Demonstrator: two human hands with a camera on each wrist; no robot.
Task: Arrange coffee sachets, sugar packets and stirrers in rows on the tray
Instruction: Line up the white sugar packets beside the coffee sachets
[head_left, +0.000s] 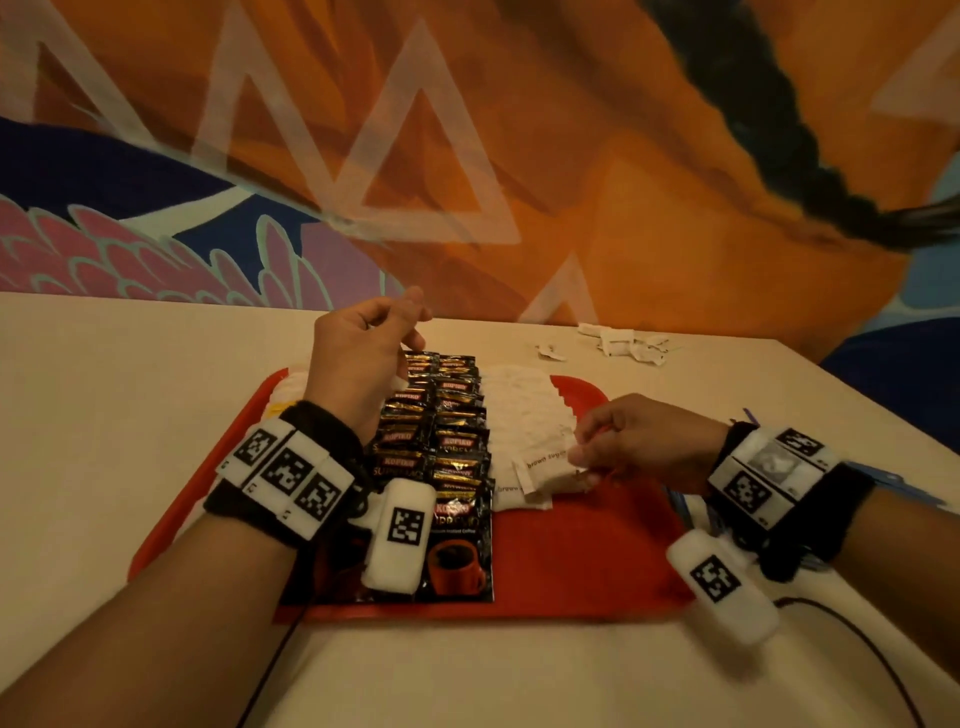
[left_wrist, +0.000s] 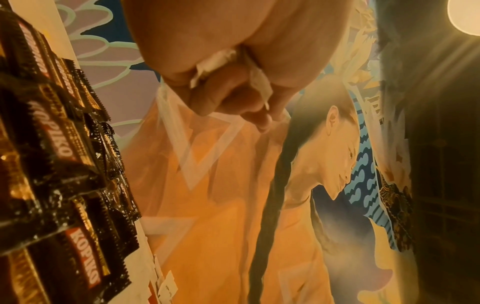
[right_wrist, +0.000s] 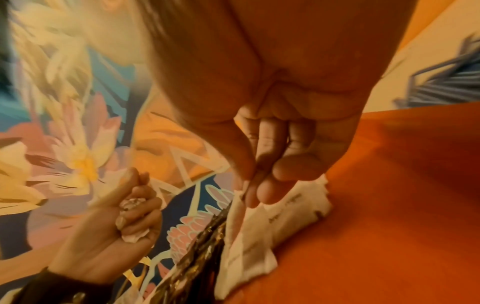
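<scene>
A red tray (head_left: 571, 551) holds two columns of black coffee sachets (head_left: 447, 441) and, beside them, a row of overlapping white sugar packets (head_left: 519, 410). My right hand (head_left: 582, 457) pinches a brown sugar packet (head_left: 545, 465) at the near end of that row; thumb and forefinger grip its edge (right_wrist: 239, 205). My left hand (head_left: 410, 332) hovers above the far coffee sachets (left_wrist: 59, 148) with its fingers curled round several white packets (left_wrist: 215, 61). The same fist (right_wrist: 135, 209) shows in the right wrist view. More white packets lie along the tray's far left edge, mostly hidden by my left wrist.
Loose white packets (head_left: 618, 340) are scattered on the table beyond the tray, near the painted wall. Blue stirrers (right_wrist: 446, 84) lie on the table right of the tray, partly under my right wrist. Bare red tray (right_wrist: 389, 205) shows near the right hand.
</scene>
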